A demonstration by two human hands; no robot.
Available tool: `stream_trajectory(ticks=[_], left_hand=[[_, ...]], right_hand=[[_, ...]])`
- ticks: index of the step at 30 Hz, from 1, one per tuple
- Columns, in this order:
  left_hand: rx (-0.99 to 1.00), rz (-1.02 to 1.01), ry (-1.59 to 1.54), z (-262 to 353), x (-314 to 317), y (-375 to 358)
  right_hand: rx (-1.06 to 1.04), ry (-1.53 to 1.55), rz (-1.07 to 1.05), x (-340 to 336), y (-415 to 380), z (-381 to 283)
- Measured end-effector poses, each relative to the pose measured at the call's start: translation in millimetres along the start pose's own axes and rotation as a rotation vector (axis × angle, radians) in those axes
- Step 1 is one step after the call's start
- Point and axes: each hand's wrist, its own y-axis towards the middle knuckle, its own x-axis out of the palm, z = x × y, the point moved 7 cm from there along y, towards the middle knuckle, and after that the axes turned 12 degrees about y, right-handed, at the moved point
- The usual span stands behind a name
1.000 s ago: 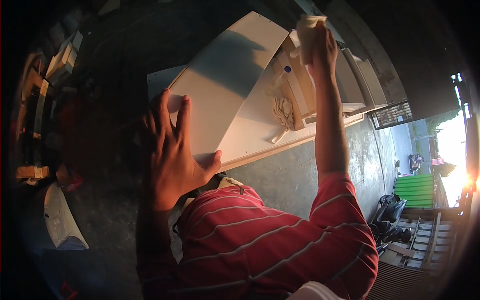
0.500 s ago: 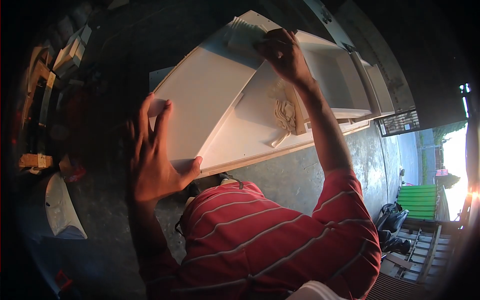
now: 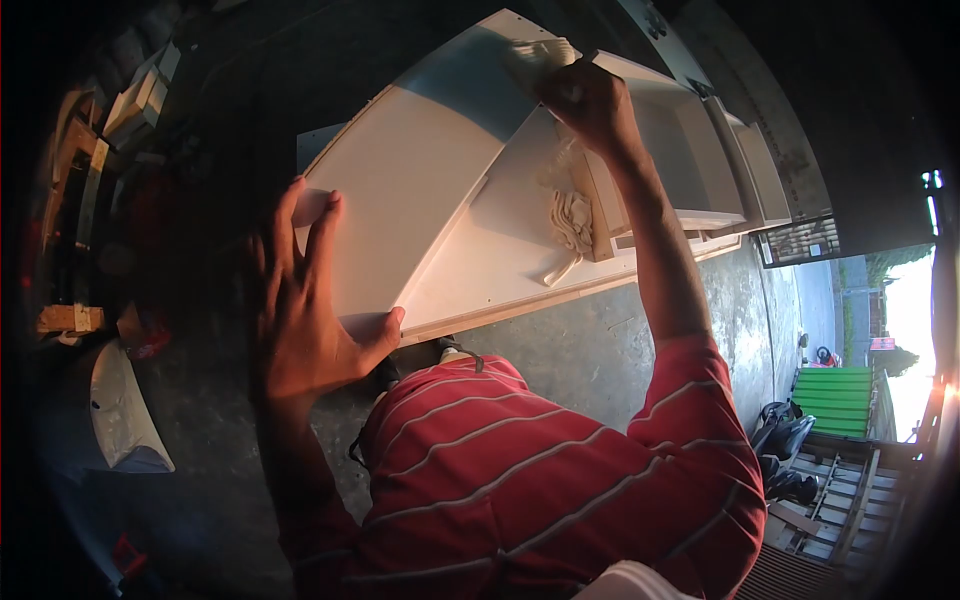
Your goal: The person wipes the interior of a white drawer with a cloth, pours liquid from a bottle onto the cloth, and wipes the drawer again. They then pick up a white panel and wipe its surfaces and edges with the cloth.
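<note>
My left hand (image 3: 318, 325) has its fingers spread, with thumb and fingertips resting on the near end of a white board (image 3: 400, 180). The board lies on a larger white panel (image 3: 490, 250). At the board's far right, my right hand (image 3: 590, 105) is closed around a pale ribbed cloth (image 3: 540, 58), blurred by motion. Its far end reaches over the board's edge. A crumpled cream knit cloth (image 3: 570, 222), perhaps a glove, sits on the panel below my right forearm.
White open box-like units (image 3: 680, 150) stand right of the board. A curved white piece (image 3: 128, 410) is on the left, beneath wooden frames (image 3: 70, 318). Concrete floor (image 3: 540, 345) runs along the panel's near edge. At right are dark bags (image 3: 785, 435) and a green corrugated sheet (image 3: 835, 402).
My right hand and the cloth have moved to the right along the board, toward its edge. My left hand stays at the near end.
</note>
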Motion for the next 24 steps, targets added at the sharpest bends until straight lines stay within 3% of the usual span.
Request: stream_trajectory(ticks=[5, 8, 13, 17, 22, 24], left_hand=[[-0.024, 0.012, -0.011, -2.7, -0.4, -0.4], [-0.041, -0.008, -0.018, -2.0, -0.8, -0.9], [-0.069, -0.060, 0.003, -5.1, -0.1, -2.8], [-0.101, -0.074, -0.026, -6.9, 2.2, -3.4], [-0.102, -0.064, -0.027, -7.0, 0.9, -2.6], [-0.077, -0.064, -0.021, -3.9, 0.7, -2.8]], right_hand=[[-0.155, 0.149, -0.137, 10.8, 2.0, -23.1], [-0.036, 0.112, -0.103, 3.7, 7.7, 7.1], [-0.160, 0.163, -0.225, 11.4, 0.2, -29.4], [-0.028, 0.057, -0.176, 1.8, 9.7, 2.8], [-0.134, 0.139, -0.244, 11.2, 0.4, -22.5], [-0.056, 0.116, -0.205, 3.7, 7.2, -1.3]])
